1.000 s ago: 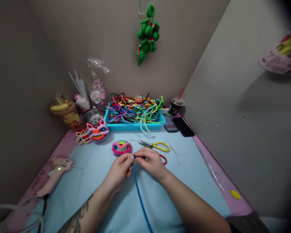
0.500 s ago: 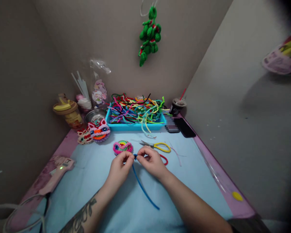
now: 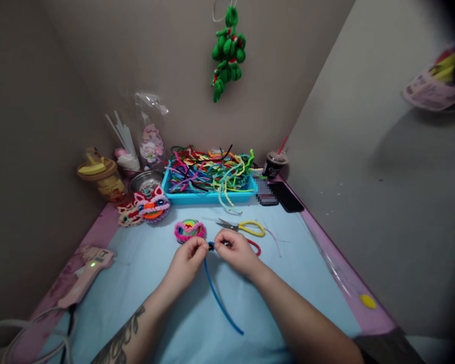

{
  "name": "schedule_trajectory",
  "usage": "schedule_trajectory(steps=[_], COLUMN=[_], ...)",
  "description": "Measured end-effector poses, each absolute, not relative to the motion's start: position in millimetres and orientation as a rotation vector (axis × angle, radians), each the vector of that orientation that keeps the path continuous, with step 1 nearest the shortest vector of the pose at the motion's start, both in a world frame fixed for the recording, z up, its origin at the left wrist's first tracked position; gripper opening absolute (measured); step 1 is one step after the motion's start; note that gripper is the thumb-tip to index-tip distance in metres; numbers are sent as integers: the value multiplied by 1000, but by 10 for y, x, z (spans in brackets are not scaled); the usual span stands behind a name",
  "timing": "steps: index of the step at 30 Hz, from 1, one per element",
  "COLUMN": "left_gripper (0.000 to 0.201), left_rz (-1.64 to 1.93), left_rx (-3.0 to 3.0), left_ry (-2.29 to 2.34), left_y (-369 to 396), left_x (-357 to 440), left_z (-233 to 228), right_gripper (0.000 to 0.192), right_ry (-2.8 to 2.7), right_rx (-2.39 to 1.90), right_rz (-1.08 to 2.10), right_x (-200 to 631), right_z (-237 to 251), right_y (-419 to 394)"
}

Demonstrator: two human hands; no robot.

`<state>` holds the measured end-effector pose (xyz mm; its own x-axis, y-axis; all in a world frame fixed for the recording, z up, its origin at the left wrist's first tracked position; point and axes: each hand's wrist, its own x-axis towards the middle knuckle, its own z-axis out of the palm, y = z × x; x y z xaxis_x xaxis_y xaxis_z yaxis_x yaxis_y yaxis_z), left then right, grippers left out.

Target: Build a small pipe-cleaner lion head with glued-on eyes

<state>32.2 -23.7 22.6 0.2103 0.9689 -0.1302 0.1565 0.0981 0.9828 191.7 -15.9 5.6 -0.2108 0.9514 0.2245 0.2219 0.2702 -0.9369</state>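
Between my fingertips is a blue pipe cleaner, coiled small at its top end, with a long tail curving down and to the right. My left hand pinches the coil from the left. From the other side, my right hand pinches at the same coil, its fingers closed. Just behind my left hand lies a round pink lion head piece with a blue eye. Scissors with yellow and red handles lie behind my right hand, which partly covers the red loop.
A blue tray heaped with coloured pipe cleaners stands at the back. Finished lion heads sit left of it. A pink glue gun lies at the left, phones and a drink cup back right. A green ornament hangs above.
The whole view has shifted slightly, moving things left in the picture. Both hands keep pinching the blue coil, and the pipe cleaner's tail has swung a little left and lower.
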Motion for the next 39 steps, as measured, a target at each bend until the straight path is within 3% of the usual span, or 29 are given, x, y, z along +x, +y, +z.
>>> schedule_trajectory(steps=[14, 21, 31, 39], left_gripper=[25, 25, 20, 34], left_rz=[923, 817, 778, 736], left_rx=[1280, 1361, 1634, 1274], left_ry=[1230, 1153, 1205, 1168], left_y=[-218, -194, -211, -192], left_x=[309, 238, 242, 258], left_z=[137, 168, 234, 171], right_gripper=[10, 11, 17, 16], right_ry=[-1559, -1679, -1446, -1412], right_rx=[-1079, -993, -1139, -1157], right_rz=[1147, 1052, 1550, 1381], right_x=[1895, 2029, 1951, 1923], right_z=[30, 95, 58, 52], right_y=[-156, -117, -145, -136])
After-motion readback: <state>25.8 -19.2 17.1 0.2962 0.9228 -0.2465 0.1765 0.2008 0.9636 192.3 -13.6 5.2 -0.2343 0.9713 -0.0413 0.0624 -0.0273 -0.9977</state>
